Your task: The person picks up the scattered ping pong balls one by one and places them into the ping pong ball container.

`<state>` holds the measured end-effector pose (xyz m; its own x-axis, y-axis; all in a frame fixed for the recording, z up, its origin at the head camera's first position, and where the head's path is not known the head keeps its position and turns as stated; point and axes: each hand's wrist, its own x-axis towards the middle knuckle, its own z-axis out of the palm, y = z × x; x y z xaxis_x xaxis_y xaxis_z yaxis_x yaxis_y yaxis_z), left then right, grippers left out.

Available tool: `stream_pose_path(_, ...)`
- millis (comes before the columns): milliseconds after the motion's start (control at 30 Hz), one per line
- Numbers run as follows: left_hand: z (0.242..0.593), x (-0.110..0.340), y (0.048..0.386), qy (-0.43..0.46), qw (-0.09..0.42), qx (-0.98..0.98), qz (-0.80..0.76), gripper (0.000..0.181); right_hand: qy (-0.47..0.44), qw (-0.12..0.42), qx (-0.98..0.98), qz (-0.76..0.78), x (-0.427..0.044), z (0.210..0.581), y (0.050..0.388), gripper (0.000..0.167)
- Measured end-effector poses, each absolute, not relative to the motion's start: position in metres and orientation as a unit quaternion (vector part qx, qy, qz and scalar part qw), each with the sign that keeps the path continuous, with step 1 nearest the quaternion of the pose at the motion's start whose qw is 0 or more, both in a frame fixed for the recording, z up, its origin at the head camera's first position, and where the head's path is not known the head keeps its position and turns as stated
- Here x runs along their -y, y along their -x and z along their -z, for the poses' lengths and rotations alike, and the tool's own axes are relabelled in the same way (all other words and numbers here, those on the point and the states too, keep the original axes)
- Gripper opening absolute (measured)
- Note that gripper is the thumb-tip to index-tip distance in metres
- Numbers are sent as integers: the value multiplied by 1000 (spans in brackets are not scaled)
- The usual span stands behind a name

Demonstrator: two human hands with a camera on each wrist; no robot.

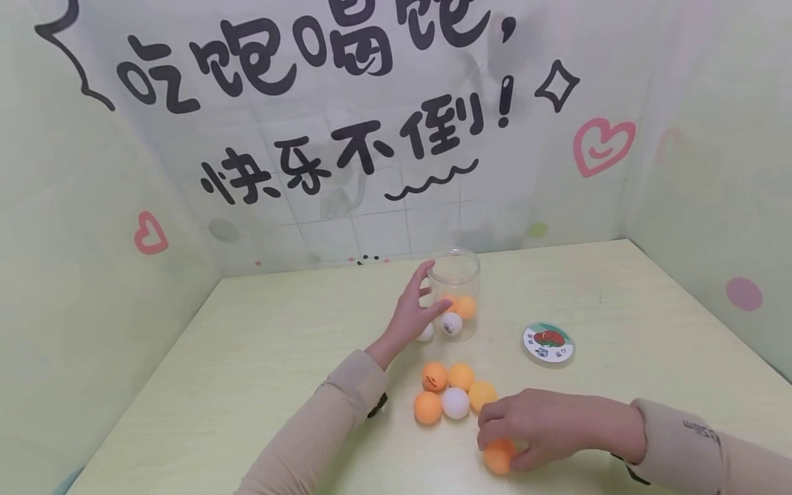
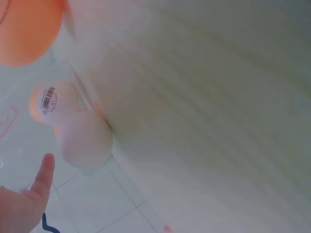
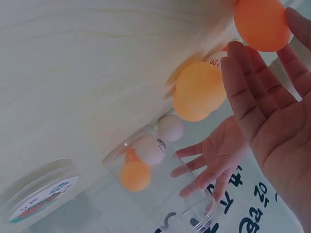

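My left hand (image 1: 411, 313) is at the left side of a clear plastic jar (image 1: 456, 271), fingers spread, thumb across its front. The jar stands upright without its lid. Inside are orange ping-pong balls (image 1: 467, 308) and a white ping-pong ball (image 1: 452, 323). Another white ball (image 1: 425, 333) lies beside it, partly hidden by the left hand. Nearer the front, my right hand (image 1: 551, 426) holds an orange ping-pong ball (image 1: 498, 456) between thumb and fingers, low over the table. Just beyond it sits a cluster of orange balls (image 1: 427, 408) with a white ball (image 1: 456, 403) among them.
A round lid (image 1: 548, 343) with a printed label lies right of the jar. The pale table (image 1: 278, 330) meets a printed curtain (image 1: 346, 227) at the back, and curtains hang at both sides.
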<state>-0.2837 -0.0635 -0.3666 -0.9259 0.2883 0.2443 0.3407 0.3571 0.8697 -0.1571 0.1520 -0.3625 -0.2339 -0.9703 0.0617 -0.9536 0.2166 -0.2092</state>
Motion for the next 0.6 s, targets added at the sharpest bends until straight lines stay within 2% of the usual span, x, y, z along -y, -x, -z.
stream_pose_path(133,367,64,283,192,24,825,532,73,619,44,-778,100,-152,364,159,29)
stream_pose_path(367,366,64,283,191,23,825,532,74,609,88,-780,115,-151,367,161,31)
stream_pose_path(600,366,63,283,188,21,825,533,73,608,96,-778,125,-152,362,164,30)
